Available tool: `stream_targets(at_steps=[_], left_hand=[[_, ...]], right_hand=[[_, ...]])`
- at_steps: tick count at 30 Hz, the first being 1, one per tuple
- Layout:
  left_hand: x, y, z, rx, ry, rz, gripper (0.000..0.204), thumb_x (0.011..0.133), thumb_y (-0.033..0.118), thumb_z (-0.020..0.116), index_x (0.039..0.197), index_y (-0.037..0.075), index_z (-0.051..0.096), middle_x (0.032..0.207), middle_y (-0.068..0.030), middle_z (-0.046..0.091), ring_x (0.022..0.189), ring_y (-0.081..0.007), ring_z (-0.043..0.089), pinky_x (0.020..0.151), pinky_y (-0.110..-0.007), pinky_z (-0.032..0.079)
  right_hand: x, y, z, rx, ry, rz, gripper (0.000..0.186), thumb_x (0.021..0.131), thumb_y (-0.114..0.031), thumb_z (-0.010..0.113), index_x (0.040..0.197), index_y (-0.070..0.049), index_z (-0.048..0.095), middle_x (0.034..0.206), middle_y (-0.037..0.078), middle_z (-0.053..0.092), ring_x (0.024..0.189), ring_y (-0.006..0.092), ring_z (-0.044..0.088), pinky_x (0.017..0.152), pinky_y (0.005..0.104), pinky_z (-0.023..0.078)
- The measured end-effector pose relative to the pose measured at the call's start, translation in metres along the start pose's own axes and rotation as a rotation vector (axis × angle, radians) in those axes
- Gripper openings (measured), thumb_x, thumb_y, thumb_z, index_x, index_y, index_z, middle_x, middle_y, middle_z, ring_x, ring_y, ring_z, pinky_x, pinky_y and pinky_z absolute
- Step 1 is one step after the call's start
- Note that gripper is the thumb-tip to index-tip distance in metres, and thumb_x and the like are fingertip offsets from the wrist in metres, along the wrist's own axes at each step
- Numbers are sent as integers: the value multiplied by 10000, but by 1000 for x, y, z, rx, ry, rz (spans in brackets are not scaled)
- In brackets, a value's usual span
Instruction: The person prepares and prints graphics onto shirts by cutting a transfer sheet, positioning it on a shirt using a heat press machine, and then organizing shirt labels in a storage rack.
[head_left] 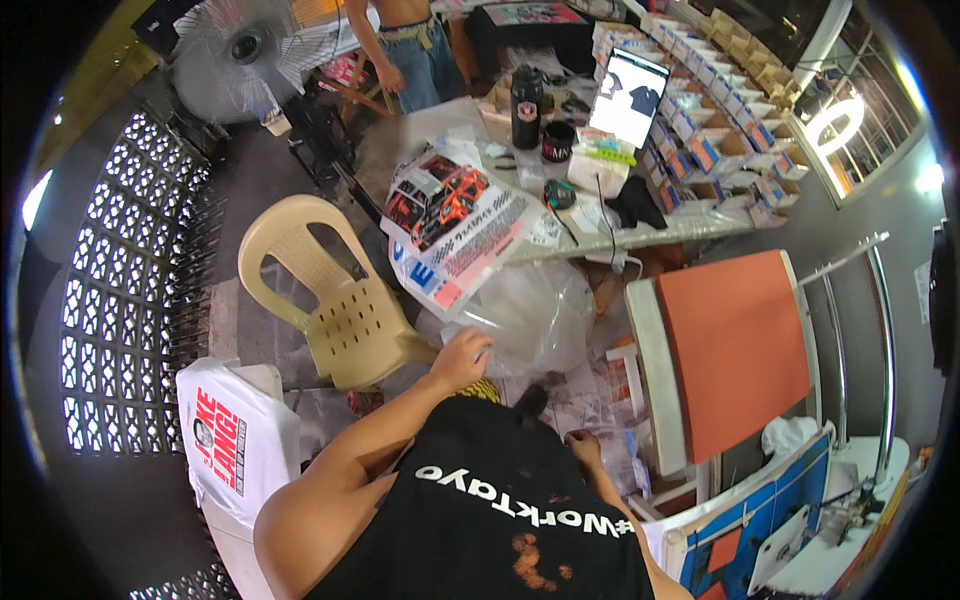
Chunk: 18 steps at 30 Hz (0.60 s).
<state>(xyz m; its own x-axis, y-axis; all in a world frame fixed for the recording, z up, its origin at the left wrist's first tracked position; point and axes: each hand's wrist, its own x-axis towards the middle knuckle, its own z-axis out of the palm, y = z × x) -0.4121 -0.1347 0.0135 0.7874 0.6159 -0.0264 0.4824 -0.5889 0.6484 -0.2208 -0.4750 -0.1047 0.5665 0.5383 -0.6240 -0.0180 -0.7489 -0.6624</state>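
My left hand [463, 360] is closed in front of my body, fingers bent together. A small bluish bit shows at its fingertips, too small to name. Beside it hangs a clear plastic bag [535, 315], below the table edge. Just beyond are printed sheets [460, 230] with orange-and-black car pictures, overhanging the table's near left corner. My right hand [583, 446] hangs low beside my black shirt [520, 480]; its fingers look curled, with nothing seen in them.
A beige plastic chair [345, 310] stands left, near a white printed shirt [235, 440] and a fan [240, 50]. On the table are a black bottle [526, 108], a mug [558, 142] and a lit tablet [628, 98]. An orange-topped platen [735, 350] stands right. Another person [420, 60] stands behind.
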Motion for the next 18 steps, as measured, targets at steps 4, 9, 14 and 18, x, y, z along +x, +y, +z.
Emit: stream_targets(at_steps=[4, 9, 14, 18], left_hand=[[70, 6, -52, 450, 325, 44, 635, 782, 106, 705, 1390, 138, 521, 1470, -118, 448, 1446, -323, 320, 1181, -580, 235], [124, -42, -82, 576, 77, 53, 477, 860, 173, 625, 1334, 145, 588, 1349, -117, 580, 1335, -306, 467, 1170, -577, 238], [149, -57, -127, -27, 287, -271, 266, 956, 233, 578, 1161, 113, 697, 989, -176, 717, 971, -356, 685, 904, -454, 519], [160, -48, -185, -32, 462, -123, 279, 981, 266, 567, 1127, 63, 693, 968, -205, 707, 909, -388, 686, 789, -448, 540]], right_hand=[[36, -122, -4, 97, 75, -407, 147, 904, -87, 635, 971, 32, 689, 765, 85, 695, 661, 140, 656, 643, 301, 535], [86, -254, -14, 62, 97, -657, 163, 902, -109, 655, 994, 18, 698, 765, 86, 696, 693, 133, 658, 657, 300, 531], [135, -327, 19, -19, -109, -484, 217, 910, -178, 660, 1003, 13, 704, 768, 83, 695, 704, 136, 665, 664, 300, 534], [189, -383, 88, 176, -206, -392, 203, 900, -195, 664, 995, -18, 696, 822, 75, 684, 702, 176, 658, 661, 334, 548]])
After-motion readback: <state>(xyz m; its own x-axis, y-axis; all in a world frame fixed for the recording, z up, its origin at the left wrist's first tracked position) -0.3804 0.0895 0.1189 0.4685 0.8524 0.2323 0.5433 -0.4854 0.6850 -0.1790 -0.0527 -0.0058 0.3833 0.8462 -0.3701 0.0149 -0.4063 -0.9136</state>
